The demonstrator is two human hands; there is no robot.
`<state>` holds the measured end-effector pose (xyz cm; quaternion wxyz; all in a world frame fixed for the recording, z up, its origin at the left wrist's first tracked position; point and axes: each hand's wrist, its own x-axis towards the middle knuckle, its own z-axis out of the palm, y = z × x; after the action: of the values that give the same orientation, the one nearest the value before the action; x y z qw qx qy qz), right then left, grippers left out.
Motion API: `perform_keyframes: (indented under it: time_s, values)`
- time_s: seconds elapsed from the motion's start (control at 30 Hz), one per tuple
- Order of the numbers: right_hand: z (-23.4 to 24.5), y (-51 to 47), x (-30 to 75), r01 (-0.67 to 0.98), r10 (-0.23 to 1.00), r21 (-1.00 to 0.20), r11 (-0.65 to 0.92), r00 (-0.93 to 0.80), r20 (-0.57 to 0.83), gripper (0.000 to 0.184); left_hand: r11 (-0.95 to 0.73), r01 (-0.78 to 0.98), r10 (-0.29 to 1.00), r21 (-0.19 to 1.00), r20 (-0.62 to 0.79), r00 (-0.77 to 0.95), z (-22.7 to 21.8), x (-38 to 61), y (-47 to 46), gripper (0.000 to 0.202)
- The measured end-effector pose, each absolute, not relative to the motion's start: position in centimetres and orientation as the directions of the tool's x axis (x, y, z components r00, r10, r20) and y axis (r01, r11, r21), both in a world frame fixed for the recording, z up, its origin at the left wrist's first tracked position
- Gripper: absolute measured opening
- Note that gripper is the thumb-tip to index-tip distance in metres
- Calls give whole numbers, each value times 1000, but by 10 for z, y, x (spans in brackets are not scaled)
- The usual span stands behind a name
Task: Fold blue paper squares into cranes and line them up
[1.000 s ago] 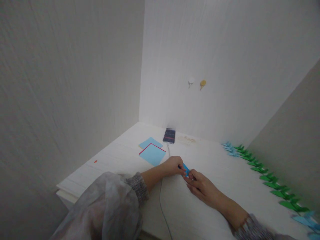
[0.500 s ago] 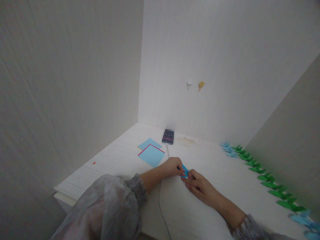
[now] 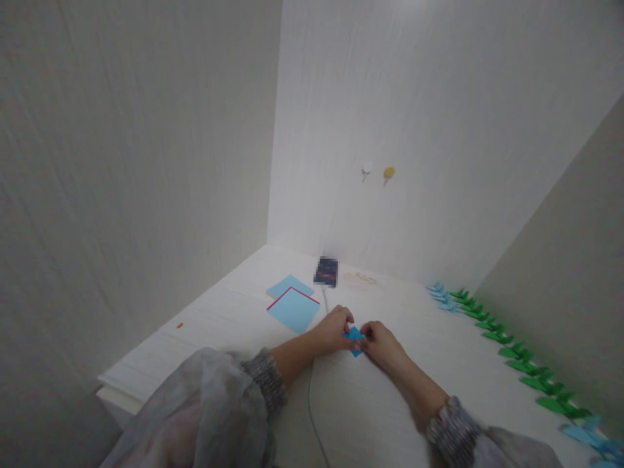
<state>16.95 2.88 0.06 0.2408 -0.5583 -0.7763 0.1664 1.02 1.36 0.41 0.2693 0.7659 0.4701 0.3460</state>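
A small folded piece of blue paper [image 3: 354, 338] lies on the white table [image 3: 419, 364], pinched between both my hands. My left hand [image 3: 333, 330] grips its left side with fingers closed. My right hand [image 3: 381, 343] holds its right side, fingers curled onto it. Both forearms rest on the tabletop.
Blue paper sheets [image 3: 294, 307] with a red edge lie behind my left hand. A dark phone [image 3: 326, 272] with a white cable [image 3: 312, 403] sits near the back wall. A row of folded green paper shapes [image 3: 517, 367] and blue paper shapes [image 3: 437, 296] lines the right wall.
My hands have drawn closer together on the blue paper; the right hand turned and moved in toward the left. The view tilted slightly.
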Motion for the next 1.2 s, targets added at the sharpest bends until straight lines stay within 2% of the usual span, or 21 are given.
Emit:
perform_keyframes:
  time_s: [0.07, 0.17, 0.27, 0.33, 0.43, 0.57, 0.83, 1.03, 1.2]
  values:
    - [1, 30, 168, 770, 961, -575, 276, -229, 155, 13, -417, 512, 904, 751, 285, 319, 6, 11, 12, 62]
    - [1, 28, 168, 630, 968, -739, 239, -218, 127, 17, -401, 480, 908, 780, 272, 318, 7, 11, 11, 66]
    - [2, 24, 169, 323, 956, -917, 235, -245, 158, 24, -358, 458, 928, 814, 258, 268, 4, 11, 13, 56]
    - [6, 20, 169, 102, 947, -965, 244, -239, 214, 29, -300, 364, 941, 882, 213, 262, 2, 11, 16, 43]
    - [13, 15, 168, -28, 937, -972, 231, -263, 230, 28, -175, 100, 941, 980, 136, 309, 0, 12, 19, 33]
    - [19, 9, 168, 9, 940, -985, 174, -300, 163, 21, -76, -118, 943, 990, 110, 315, 2, 16, 18, 38]
    - [14, 8, 166, -38, 951, -988, 147, -271, 151, 18, -52, -187, 953, 981, 105, 284, 10, 15, 10, 34]
    - [15, 6, 163, -203, 963, -971, 129, -207, 172, 15, -21, -326, 963, 945, 106, 247, 14, 16, 8, 27]
    - [16, 4, 163, -314, 958, -946, 74, -242, 155, 11, -17, -365, 959, 931, 118, 257, 16, 15, 7, 25]
